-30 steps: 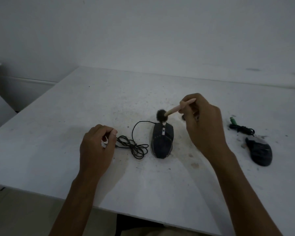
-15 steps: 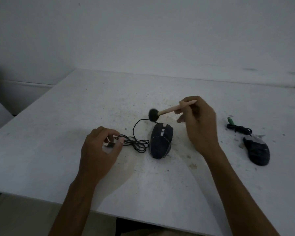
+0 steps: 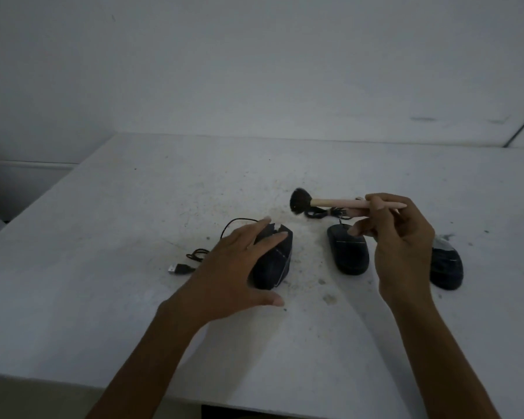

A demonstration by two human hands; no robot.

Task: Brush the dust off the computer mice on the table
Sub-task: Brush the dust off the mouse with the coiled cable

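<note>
Left hand [image 3: 236,267] lies spread, fingers open, over the nearest mouse [image 3: 277,261] on the dusty tabletop [image 3: 103,297]; USB plug [image 3: 179,269] just left of it. Right hand [image 3: 401,246] pinches the brush [image 3: 339,202] level above the tabletop, bristles pointing left, middle mouse [image 3: 350,252] and right mouse [image 3: 446,267] beneath, a bundled cable [image 3: 324,213] behind.

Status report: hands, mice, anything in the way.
Left hand open, resting on left mouse. Right hand holds brush in the air. Two more mice wait. Nothing blocking.
</note>
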